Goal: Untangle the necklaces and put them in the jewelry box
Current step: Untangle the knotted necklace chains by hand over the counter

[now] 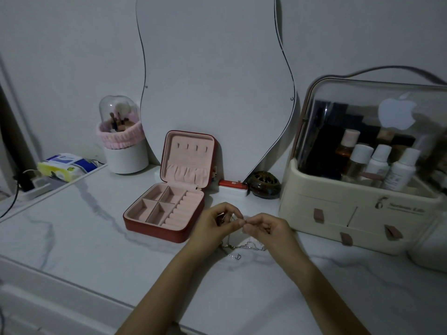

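So we've got both hands up over the marble-look surface [79, 238], working on the necklaces [238, 247]. Our left hand [215, 224] has its fingers curled in and is pinching a bit of chain near the top, and our right hand [266, 227] is doing the same thing right next to it, thumb and fingertips pinched on the chain. The two hands are practically touching at the fingertips. The rest of the necklaces hangs down between the wrists and pools on the surface just below the hands, still one thin silvery-gold jumble; honestly we can't tell how many strands are in there, it's too fine and the light is dim.

The jewelry box [169, 209] sits just left of the hands, red outside, pink inside, lid standing open and leaning back toward the wavy mirror [212, 81]. Its little compartments and ring rolls look bare.

Off to the right there's a cream cosmetics organizer [338, 213] with a clear cover and bottles inside. Between it and the box, a small dark round dish [263, 186] near the mirror's foot. Back left, a domed brush holder [123, 141] with a pink band around it, and a tissue pack [65, 166] further left.
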